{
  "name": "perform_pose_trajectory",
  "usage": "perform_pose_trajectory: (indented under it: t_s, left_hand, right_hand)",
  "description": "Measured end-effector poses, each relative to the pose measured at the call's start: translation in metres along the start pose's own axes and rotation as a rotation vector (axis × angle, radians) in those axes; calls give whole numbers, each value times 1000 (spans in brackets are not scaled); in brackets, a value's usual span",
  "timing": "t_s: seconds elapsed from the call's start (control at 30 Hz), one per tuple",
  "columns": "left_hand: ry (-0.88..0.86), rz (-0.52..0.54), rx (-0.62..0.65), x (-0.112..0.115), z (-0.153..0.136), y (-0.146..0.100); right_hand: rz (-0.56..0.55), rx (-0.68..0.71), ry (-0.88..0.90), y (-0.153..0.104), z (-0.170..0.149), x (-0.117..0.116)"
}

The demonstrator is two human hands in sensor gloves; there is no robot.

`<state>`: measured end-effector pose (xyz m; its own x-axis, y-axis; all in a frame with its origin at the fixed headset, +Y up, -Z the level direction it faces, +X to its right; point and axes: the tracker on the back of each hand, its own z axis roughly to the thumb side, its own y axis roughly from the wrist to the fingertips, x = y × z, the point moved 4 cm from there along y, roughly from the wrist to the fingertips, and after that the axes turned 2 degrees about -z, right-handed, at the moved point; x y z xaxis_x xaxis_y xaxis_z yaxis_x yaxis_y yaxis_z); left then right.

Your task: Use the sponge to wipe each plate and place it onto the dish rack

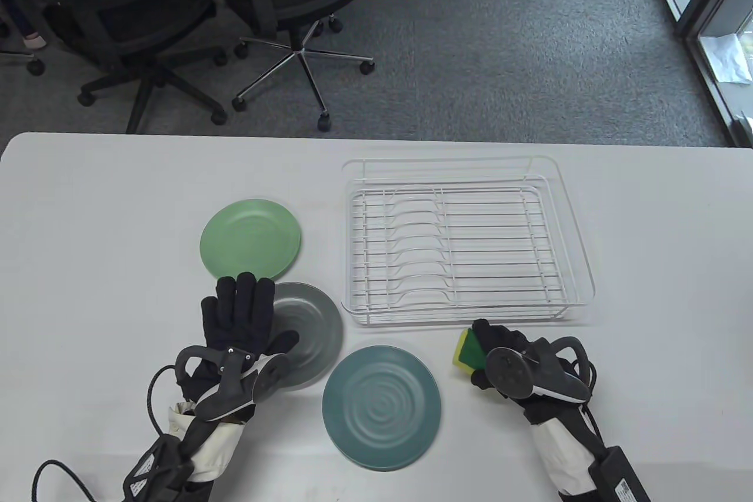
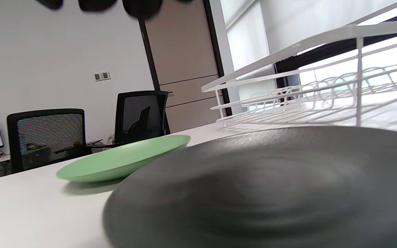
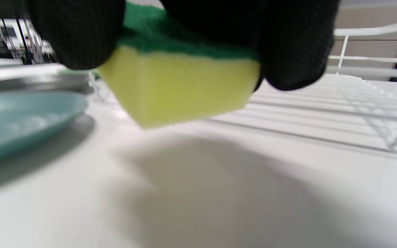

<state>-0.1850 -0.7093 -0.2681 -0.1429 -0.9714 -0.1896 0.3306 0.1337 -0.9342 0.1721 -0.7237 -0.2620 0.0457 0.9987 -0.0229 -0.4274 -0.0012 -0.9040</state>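
Gripping the sponge (image 1: 466, 352), the right hand (image 1: 506, 358) curls round it, yellow face down-left, long axis towards the rack (image 1: 465, 243). Left hand (image 1: 244, 319) lies flat, fingers straight, over the grey plate (image 1: 312, 334).

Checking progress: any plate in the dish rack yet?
No: the dish rack holds nothing, and all three plates lie on the table.

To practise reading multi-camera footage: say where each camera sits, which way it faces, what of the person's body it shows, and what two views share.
Table view: overhead, facing down at white table; left hand over grey plate, right hand gripping sponge.
Left wrist view: low, facing across grey plate toward green plate and dish rack; fingertips at top.
Right wrist view: low by the sponge; fingers at top; teal plate on its left.
Both wrist views share the rack.
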Motion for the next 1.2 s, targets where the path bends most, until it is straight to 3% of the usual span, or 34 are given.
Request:
perform_pose_trajectory:
  t_s: [0.23,0.33,0.8,1.2]
  left_hand:
    - [-50,-50,127,-9,37,13]
    - [-23,-78,190,-11,59,17]
    - [98,-254,381,12,141,43]
    - [244,-350,436,38,182,62]
  right_hand:
    - [-208,-4,165,-10,-7,23]
    - [-248,-20,183,-12,-11,26]
    - [-295,-38,229,-15,-19,29]
    - [-303,-39,232,-15,-19,29]
